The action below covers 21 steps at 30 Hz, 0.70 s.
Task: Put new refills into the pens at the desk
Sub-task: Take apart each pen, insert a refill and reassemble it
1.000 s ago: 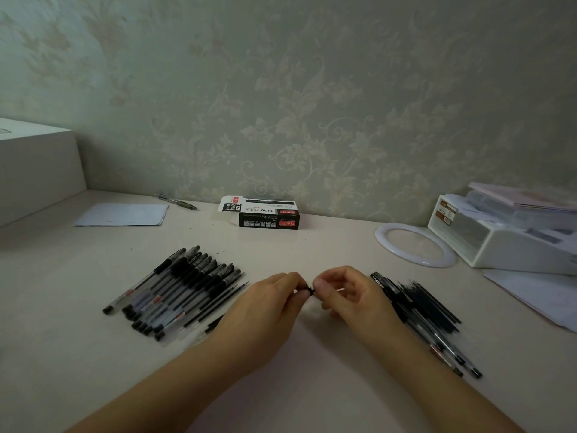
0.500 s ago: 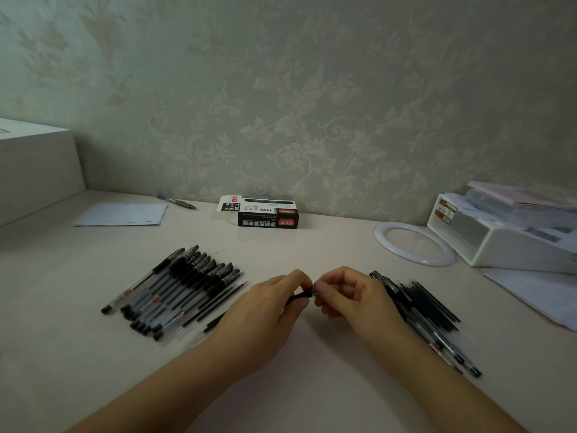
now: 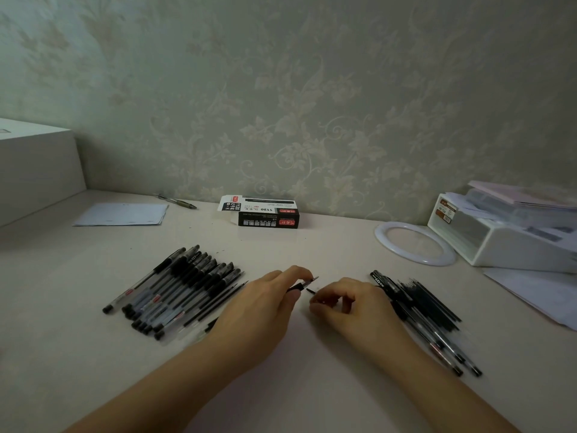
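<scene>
**Inspector:** State the hands.

**Assistant:** Left hand (image 3: 265, 303) rests on the surface (image 3: 312, 385), its fingers (image 3: 299, 271) curled round a pen (image 3: 301, 285) whose tip end points right, clear of the thumb. Right hand (image 3: 346, 304) sits just beside it, fingers bent, pinching a small dark piece (image 3: 311, 291) near the pen's tip; the two parts are apart. What the piece is, I cannot tell.

**Inspector:** Stock?

**Assistant:** A row of capped pens (image 3: 175, 289) lies left of the left hand, with thin dark refills (image 3: 215, 303) along its near edge. A second heap of pens and refills (image 3: 424, 310) lies right of the right wrist.

**Inspector:** Elsewhere?

**Assistant:** An opened black-and-white box (image 3: 263, 212) by the wall, a lone pen (image 3: 178, 201) beside a sheet of paper (image 3: 123, 214), a white ring (image 3: 415, 242), and a white tray (image 3: 505, 239) of papers at right.
</scene>
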### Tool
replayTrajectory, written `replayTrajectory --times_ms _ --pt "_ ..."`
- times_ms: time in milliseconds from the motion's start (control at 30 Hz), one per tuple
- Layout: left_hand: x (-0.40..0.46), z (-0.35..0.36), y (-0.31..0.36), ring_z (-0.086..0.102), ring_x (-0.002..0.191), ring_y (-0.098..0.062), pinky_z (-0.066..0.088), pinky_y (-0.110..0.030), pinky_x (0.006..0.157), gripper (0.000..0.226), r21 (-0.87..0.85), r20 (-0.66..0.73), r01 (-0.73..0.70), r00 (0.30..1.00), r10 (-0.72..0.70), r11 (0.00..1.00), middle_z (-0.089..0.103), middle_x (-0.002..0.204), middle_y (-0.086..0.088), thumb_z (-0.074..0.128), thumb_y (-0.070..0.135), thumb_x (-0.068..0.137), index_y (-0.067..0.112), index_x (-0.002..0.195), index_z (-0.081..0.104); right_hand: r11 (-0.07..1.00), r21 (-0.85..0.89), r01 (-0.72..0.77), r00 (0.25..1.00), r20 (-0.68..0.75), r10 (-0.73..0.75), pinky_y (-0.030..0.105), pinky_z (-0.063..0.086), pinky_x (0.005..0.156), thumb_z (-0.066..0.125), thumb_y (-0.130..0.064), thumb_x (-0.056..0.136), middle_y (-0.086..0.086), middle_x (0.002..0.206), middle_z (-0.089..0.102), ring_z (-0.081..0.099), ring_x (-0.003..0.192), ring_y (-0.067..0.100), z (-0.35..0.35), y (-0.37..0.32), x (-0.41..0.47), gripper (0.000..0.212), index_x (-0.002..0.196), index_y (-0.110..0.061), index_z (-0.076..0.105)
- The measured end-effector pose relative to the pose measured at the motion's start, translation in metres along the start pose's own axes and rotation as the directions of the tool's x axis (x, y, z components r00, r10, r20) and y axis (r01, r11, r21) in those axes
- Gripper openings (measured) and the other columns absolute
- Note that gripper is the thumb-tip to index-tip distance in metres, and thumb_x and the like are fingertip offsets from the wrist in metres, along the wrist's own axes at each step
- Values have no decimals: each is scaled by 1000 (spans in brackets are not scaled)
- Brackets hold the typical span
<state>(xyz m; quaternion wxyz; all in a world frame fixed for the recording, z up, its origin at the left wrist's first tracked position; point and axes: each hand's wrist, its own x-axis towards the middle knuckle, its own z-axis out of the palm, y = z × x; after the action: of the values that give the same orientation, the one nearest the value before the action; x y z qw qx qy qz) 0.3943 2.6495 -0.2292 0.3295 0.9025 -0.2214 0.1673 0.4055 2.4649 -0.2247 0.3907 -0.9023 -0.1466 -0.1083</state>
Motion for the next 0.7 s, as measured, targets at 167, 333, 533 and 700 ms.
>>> replayTrajectory --times_ms 167,333,533,700 --pt "-1 1 0 57 81 -6 50 -36 75 25 -2 9 3 1000 -3 1000 59 97 16 44 28 99 43 119 46 999 34 -3 1000 -3 3 8 41 63 73 -17 83 -14 77 70 56 65 -2 1 0 0 15 86 -30 78" --pt "0 1 0 58 82 -6 49 -35 76 26 -17 -7 -4 1000 4 1000 59 97 17 45 26 98 43 118 47 1000 9 -3 1000 8 3 9 39 61 74 -20 82 -10 76 68 55 64 -3 1 1 0 13 85 -32 79" --pt "0 2 -2 55 82 -1 47 -27 77 26 -23 -19 -16 1000 16 1000 51 86 26 46 26 98 41 119 49 999 -31 -35 999 18 36 7 37 62 76 -27 81 -11 73 59 53 70 -10 0 3 1 12 88 -35 79" --pt "2 1 -3 52 76 6 38 -10 68 25 -13 -40 -30 999 29 999 47 72 34 48 25 97 38 118 54 998 -62 -26 1000 -3 26 8 37 63 75 -32 80 -9 80 63 53 74 -9 -2 3 0 10 90 -35 78"
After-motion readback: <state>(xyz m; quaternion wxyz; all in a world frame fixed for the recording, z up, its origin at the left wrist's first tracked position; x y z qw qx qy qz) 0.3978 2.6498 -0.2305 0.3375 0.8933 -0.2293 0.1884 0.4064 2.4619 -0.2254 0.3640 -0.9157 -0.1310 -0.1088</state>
